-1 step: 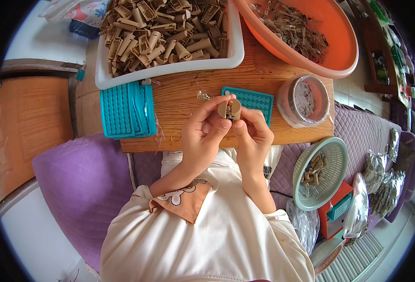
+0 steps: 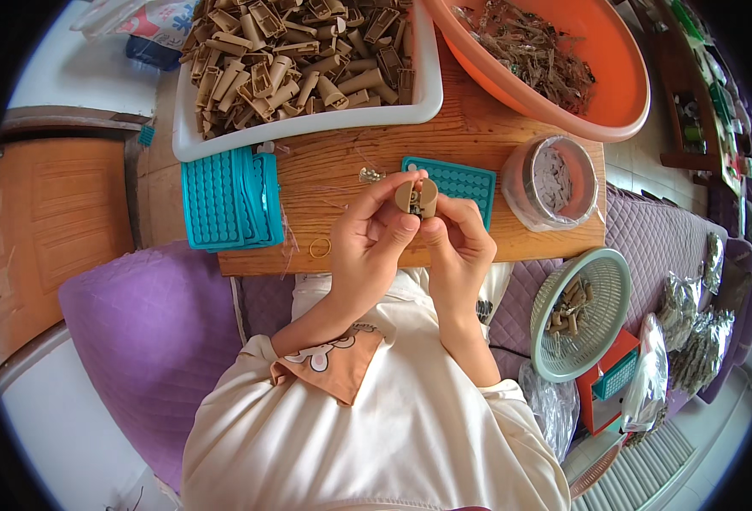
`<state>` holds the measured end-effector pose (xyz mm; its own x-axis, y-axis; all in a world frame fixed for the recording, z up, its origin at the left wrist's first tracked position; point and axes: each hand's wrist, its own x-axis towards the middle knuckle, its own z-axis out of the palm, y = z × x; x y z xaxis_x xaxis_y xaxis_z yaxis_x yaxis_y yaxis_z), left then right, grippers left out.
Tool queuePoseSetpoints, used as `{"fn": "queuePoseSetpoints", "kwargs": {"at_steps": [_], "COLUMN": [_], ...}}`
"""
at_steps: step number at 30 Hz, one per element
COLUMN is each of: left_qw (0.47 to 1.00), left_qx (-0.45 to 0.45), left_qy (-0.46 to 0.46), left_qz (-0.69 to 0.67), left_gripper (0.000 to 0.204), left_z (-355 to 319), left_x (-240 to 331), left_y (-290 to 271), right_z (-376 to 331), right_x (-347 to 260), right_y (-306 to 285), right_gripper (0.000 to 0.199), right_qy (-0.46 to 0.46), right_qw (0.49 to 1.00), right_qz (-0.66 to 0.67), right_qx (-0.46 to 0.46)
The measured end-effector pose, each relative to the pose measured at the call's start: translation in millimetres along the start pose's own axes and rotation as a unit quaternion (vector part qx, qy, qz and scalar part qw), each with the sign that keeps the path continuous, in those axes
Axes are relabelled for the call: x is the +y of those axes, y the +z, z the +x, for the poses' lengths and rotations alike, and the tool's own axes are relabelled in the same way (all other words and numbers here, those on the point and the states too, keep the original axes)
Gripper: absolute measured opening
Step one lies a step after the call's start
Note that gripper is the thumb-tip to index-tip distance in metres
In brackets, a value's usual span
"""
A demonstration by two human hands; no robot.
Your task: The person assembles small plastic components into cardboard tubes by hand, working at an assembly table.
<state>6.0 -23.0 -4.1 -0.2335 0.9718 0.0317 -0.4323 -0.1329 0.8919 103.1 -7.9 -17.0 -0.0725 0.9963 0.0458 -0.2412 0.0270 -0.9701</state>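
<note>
Just above the table's front edge, a small tan plastic casing (image 2: 417,198) is held between both hands. Its rounded end faces me, and small dark and metallic parts show inside its open side. My left hand (image 2: 371,230) pinches it from the left, thumb below and fingertips on top. From the other side, my right hand (image 2: 459,247) closes on it with thumb and fingers. Behind the hands lies a flat teal tray (image 2: 457,180) with rows of small hollows, partly hidden by my right fingers. A little clump of metallic pieces (image 2: 371,175) rests beyond my left hand.
A white bin (image 2: 308,126) of tan casings and an orange basin (image 2: 627,106) of thin wired parts stand at the back. Stacked teal trays (image 2: 214,204) sit left; a lined tub (image 2: 520,192) stands right. Below it, a grey-green basket (image 2: 597,341) holds tan pieces.
</note>
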Motion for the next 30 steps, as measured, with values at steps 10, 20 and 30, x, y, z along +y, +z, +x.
{"fn": "queuePoseSetpoints", "kwargs": {"at_steps": [10, 20, 30], "left_qw": [0.999, 0.976, 0.996], "left_qx": [-0.025, -0.030, -0.056], "left_qy": [-0.018, 0.087, -0.036], "left_qz": [0.031, 0.197, 0.063], "left_gripper": [0.032, 0.041, 0.044], "left_z": [1, -1, 1], "left_x": [-4, -24, -32], "left_y": [1, 3, 2], "right_z": [0, 3, 0], "right_x": [3, -1, 5], "right_y": [-9, -10, -28], "right_gripper": [0.022, 0.025, 0.030], "right_qy": [0.013, -0.002, 0.078], "right_qw": [0.999, 0.947, 0.983], "right_qz": [-0.034, -0.282, -0.081], "right_qx": [0.002, -0.156, -0.144]}}
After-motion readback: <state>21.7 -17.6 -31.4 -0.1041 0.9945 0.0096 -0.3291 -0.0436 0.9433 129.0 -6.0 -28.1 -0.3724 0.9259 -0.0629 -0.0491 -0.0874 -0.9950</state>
